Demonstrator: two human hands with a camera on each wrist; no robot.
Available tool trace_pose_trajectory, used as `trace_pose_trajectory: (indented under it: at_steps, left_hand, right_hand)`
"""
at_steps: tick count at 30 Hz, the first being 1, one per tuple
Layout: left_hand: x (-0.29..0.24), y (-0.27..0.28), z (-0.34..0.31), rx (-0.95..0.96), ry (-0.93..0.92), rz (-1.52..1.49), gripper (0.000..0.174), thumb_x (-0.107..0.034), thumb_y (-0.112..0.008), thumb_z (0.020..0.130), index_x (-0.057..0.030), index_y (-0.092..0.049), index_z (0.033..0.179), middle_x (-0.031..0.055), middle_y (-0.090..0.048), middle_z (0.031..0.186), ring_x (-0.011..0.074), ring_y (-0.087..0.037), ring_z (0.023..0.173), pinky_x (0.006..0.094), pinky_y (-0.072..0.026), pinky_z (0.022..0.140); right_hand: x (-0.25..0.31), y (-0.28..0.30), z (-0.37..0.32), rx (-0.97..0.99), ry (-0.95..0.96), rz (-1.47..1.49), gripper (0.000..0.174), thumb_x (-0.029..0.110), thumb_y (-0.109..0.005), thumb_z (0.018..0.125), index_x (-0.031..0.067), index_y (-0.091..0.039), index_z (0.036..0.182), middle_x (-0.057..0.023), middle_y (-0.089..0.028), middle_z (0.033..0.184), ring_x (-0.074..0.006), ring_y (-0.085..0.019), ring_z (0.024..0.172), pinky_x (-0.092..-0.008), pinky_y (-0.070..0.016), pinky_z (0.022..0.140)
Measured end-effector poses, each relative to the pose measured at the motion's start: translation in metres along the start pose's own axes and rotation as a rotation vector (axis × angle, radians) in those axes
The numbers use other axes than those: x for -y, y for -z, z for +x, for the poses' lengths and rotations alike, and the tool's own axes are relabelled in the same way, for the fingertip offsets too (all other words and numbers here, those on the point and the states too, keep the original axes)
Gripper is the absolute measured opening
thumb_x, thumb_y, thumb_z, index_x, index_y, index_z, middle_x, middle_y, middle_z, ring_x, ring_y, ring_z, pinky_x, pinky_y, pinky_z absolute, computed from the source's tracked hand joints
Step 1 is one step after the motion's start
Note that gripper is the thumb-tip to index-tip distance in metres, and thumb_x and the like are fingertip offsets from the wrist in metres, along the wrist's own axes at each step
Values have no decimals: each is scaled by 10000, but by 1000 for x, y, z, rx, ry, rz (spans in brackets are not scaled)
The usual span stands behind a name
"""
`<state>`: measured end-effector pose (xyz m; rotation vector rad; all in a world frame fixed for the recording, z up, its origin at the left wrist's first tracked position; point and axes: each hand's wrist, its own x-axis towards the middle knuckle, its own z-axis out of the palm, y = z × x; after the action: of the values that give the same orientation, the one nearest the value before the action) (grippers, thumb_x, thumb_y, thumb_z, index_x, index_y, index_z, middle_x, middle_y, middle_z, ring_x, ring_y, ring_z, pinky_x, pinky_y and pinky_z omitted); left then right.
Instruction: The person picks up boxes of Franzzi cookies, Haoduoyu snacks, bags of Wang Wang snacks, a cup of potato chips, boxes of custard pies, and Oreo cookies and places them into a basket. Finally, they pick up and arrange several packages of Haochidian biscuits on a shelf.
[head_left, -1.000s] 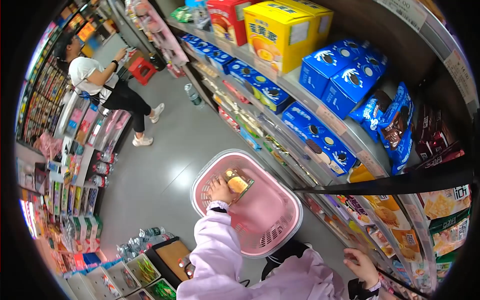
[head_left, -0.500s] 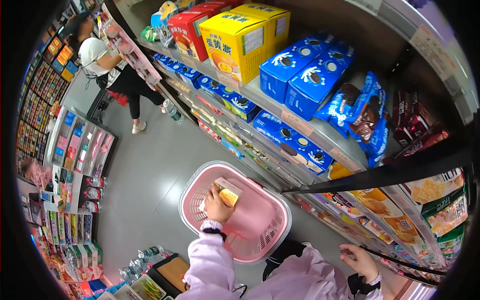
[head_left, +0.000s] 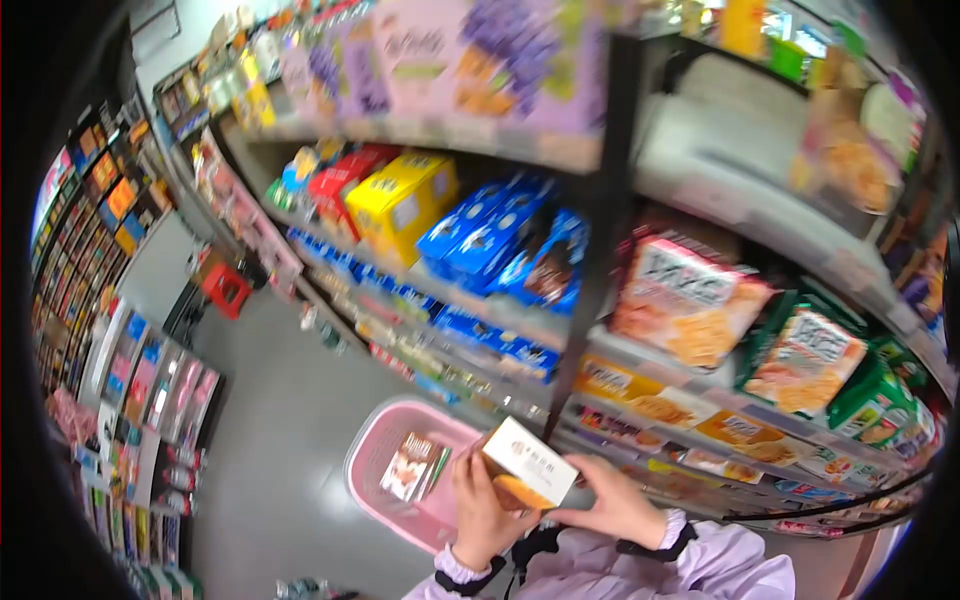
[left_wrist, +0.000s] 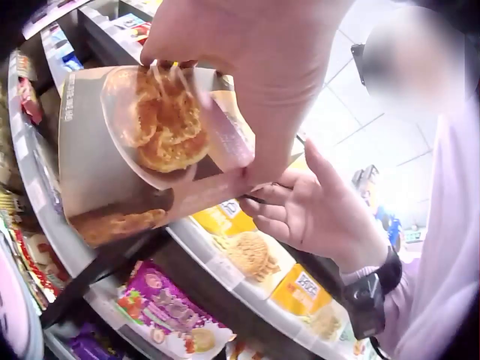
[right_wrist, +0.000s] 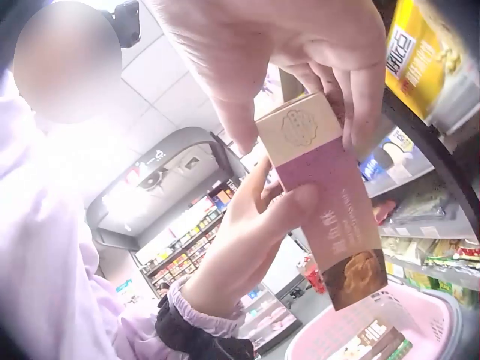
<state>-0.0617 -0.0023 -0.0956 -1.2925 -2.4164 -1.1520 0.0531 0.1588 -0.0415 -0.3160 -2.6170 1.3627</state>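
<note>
A small cookie box (head_left: 528, 468) with a pale end panel is held up in front of the body, over the near side of a pink basket (head_left: 362, 452). My left hand (head_left: 483, 512) grips it, thumb on one face and fingers across another. In the left wrist view the box's broad face (left_wrist: 161, 142) shows round browned cookies. My right hand (head_left: 618, 505) is at the other end; in the right wrist view its thumb and fingers pinch the pale end of the box (right_wrist: 300, 131). Inside the basket lies a brown-and-white pack (head_left: 412, 468).
Shelves ahead carry yellow boxes (head_left: 400, 205), blue cookie boxes (head_left: 485, 230) and red-and-white biscuit bags (head_left: 688, 300). A dark upright post (head_left: 595, 230) divides the shelving. Grey floor (head_left: 265, 430) lies left of the basket, with a low display rack (head_left: 165, 375) beyond. A red stool (head_left: 228, 290) stands farther back.
My left hand has lifted the box up from the basket towards the body, and my right hand has come up to it. The head view has swung right; the brown-and-white pack now shows in the basket.
</note>
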Motion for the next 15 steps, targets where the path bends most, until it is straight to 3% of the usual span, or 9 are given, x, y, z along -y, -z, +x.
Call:
trace_pose_trajectory:
  at_steps: [3, 4, 6, 8, 9, 10, 12, 14, 15]
  left_hand:
    - [-37, 1, 1, -13, -8, -16, 1173, -274, -850, 496, 73, -103, 1331, 334, -253, 1275, 502, -280, 1184, 534, -295, 970]
    - [-53, 9, 6, -12, -36, -46, 1080, -236, -836, 559, 60, -155, 1342, 299, -335, 1260, 446, -356, 1180, 496, -326, 973]
    - [-69, 29, 6, 107, -56, -139, 1015, -205, -814, 624, 12, -177, 1384, 203, -347, 1344, 319, -357, 1236, 408, -297, 1018]
    - [-85, 45, 16, 188, 26, -210, 861, -118, -780, 650, 5, -293, 1349, 188, -452, 1255, 297, -439, 1172, 379, -372, 963]
    - [-106, 62, 25, 241, 156, -522, 752, -76, -739, 683, 15, -348, 1318, 166, -498, 1206, 274, -488, 1117, 366, -397, 937]
    - [-92, 52, 27, 170, 16, -461, 705, -74, -732, 688, 7, -383, 1295, 167, -493, 1212, 286, -476, 1124, 370, -393, 943]
    - [-94, 57, 56, 220, -283, -485, 949, -159, -807, 619, 46, -233, 1347, 226, -429, 1254, 342, -451, 1159, 429, -364, 974]
    - [-140, 78, 84, 262, -339, -761, 842, -96, -782, 650, 31, -309, 1336, 154, -483, 1254, 248, -502, 1132, 369, -383, 974]
    - [-151, 86, 94, 337, -326, -823, 821, -102, -779, 660, 24, -325, 1332, 151, -456, 1286, 243, -480, 1157, 364, -381, 976]
  right_hand:
    - [4, 15, -23, -111, -2, 94, 597, 302, -720, 721, 15, -453, 1171, -146, -527, 1075, -282, -576, 934, -343, -484, 756]
    - [6, 25, -30, -137, 11, 144, 585, 293, -713, 727, 17, -454, 1172, -137, -527, 1064, -267, -583, 921, -337, -487, 751]
    - [12, 54, -46, -209, 94, 120, 569, 268, -706, 736, 14, -461, 1183, -128, -521, 1019, -225, -598, 846, -305, -492, 731]
    - [25, 90, -65, -257, 180, -11, 566, 255, -707, 736, 14, -465, 1188, -129, -517, 996, -212, -599, 810, -291, -493, 722]
    - [39, 110, -77, -209, 163, -4, 571, 238, -714, 729, 11, -468, 1192, -119, -514, 982, -184, -592, 791, -274, -493, 717]
    - [53, 128, -88, -209, 191, -13, 569, 234, -715, 727, 9, -470, 1189, -115, -514, 981, -179, -590, 788, -274, -493, 717]
    - [78, 162, -108, -196, 245, -24, 564, 226, -716, 723, 7, -474, 1182, -108, -515, 980, -170, -585, 780, -274, -493, 717]
    - [102, 192, -123, -190, 346, -40, 552, 205, -710, 715, 3, -476, 1173, -111, -516, 985, -173, -579, 798, -270, -499, 701]
    - [115, 207, -127, -202, 413, -97, 557, 197, -710, 711, 4, -474, 1177, -115, -516, 990, -179, -581, 797, -269, -501, 697]
